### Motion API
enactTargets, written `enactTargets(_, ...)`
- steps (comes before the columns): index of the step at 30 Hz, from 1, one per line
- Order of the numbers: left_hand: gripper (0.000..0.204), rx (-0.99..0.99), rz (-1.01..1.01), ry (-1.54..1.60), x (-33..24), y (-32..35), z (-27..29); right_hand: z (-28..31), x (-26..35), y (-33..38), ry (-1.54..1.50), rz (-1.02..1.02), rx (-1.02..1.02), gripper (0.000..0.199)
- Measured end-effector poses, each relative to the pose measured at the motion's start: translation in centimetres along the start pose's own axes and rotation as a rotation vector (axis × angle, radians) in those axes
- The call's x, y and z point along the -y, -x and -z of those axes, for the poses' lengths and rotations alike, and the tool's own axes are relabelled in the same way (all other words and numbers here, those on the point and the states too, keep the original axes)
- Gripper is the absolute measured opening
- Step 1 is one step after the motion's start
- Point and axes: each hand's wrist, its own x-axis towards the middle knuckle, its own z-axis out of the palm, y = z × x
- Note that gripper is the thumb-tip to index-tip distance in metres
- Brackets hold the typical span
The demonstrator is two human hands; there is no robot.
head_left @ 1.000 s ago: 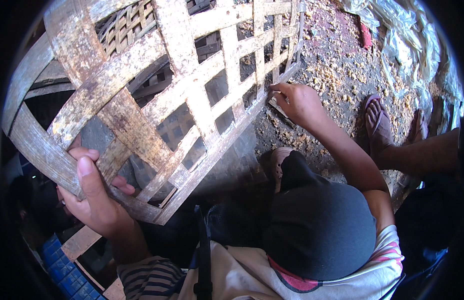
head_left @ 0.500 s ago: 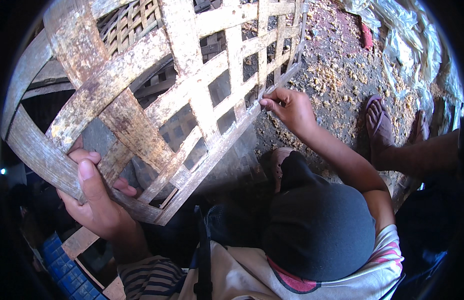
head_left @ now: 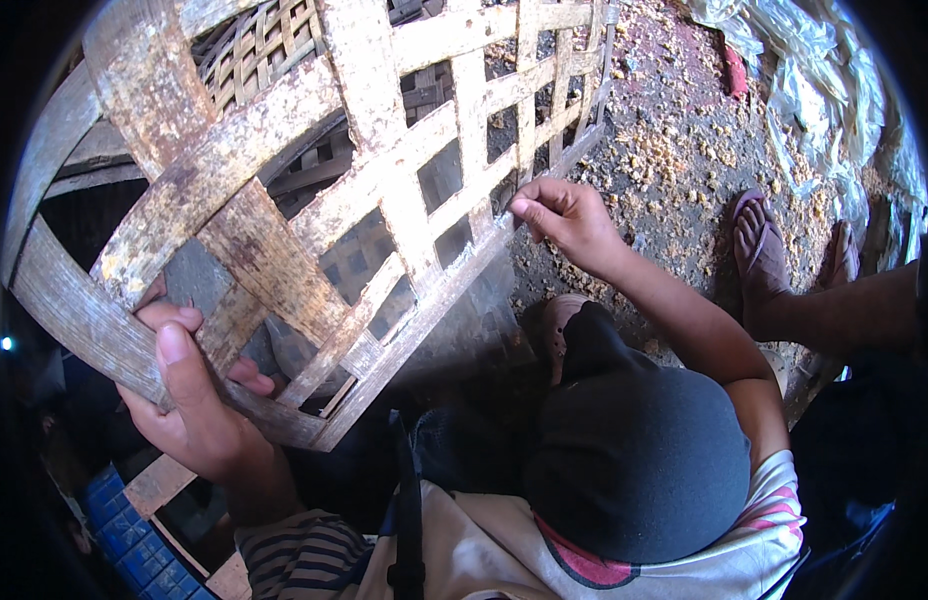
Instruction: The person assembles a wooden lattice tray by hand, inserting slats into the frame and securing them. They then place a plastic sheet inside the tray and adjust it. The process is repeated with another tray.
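Observation:
A large open-weave bamboo basket (head_left: 254, 235), worn and stained, leans across the upper left. My left hand (head_left: 199, 400) grips its curved rim at the near left corner, thumb in front and fingers reaching behind through the weave. At the long lower edge strip (head_left: 439, 280), my right hand (head_left: 569, 220) pinches with thumb and forefinger closed. A few pale fibres stick up beside those fingertips. Whether the pinch also holds something small, I cannot make out.
Pale crumbly bits (head_left: 684, 150) cover the dark ground. Crumpled clear plastic sheeting (head_left: 824, 90) lies upper right, near another person's sandalled foot (head_left: 759, 245). More woven baskets (head_left: 269, 45) stand behind. A dark cap (head_left: 639, 465) fills the lower middle; a blue crate (head_left: 134, 535) sits lower left.
My right hand has slid slightly left and toward me along the basket's edge, still pinching. The left hand and the basket have hardly moved.

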Motion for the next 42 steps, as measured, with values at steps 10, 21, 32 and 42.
enactTargets(10, 0.029, 0.008, -0.022, -0.018, 0.3, -0.3, 0.3, 0.0, 2.4, -0.4, 0.444, 0.212, -0.003, 0.014)
enactTargets(21, 0.027, 0.018, -0.006, -0.025, 0.4, 0.0, 0.6, 0.8, 6.1, -0.4, 0.958, 0.288, 0.277, 0.019)
enactTargets(32, 0.029, -0.021, 0.044, -0.029, 0.2, 0.6, 0.4, 0.8, 3.6, -1.9, 0.054, -0.089, 0.389, 0.011)
enactTargets(42, 0.032, -0.007, 0.052, -0.044, 0.6, -0.1, 0.5, 3.2, 3.5, -1.5, 0.243, 0.039, 0.155, 0.032)
